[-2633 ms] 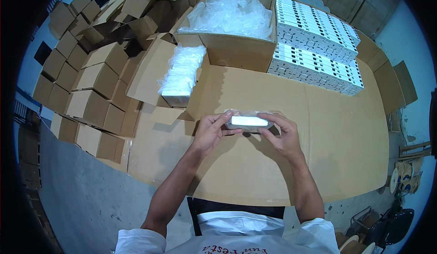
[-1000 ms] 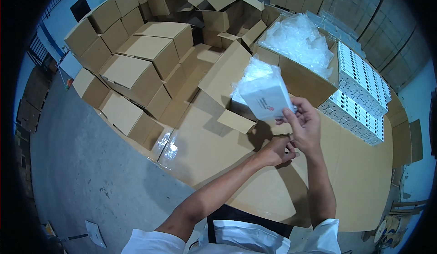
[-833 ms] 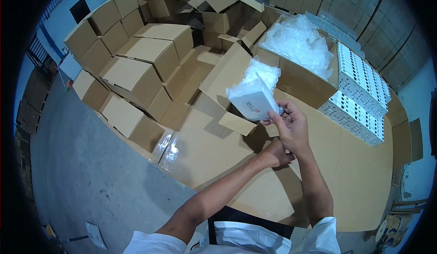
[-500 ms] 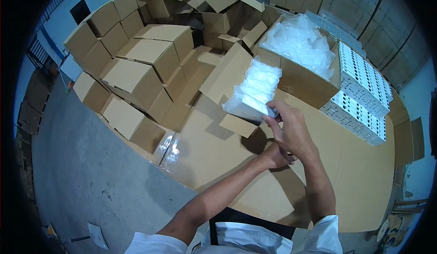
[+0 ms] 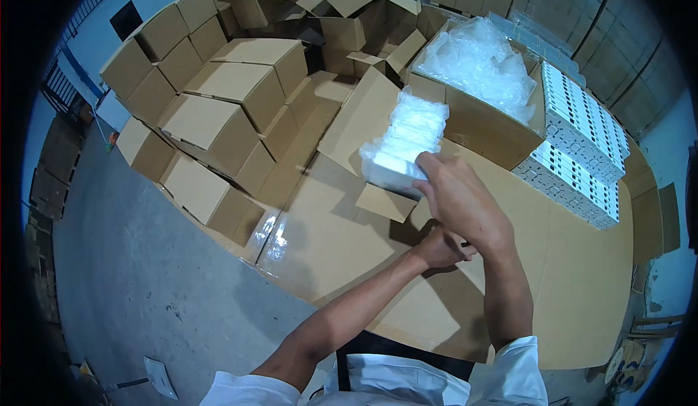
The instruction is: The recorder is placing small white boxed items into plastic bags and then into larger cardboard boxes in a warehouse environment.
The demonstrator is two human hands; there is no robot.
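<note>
Right hand [image 5: 459,201] on bagged white box [image 5: 392,167]

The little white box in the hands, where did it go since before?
The right hand carried the white box from in front of the body up and left, onto the bagged stack in the open carton. The left hand let go and rests on the cardboard table. Cartons stayed put.
</note>
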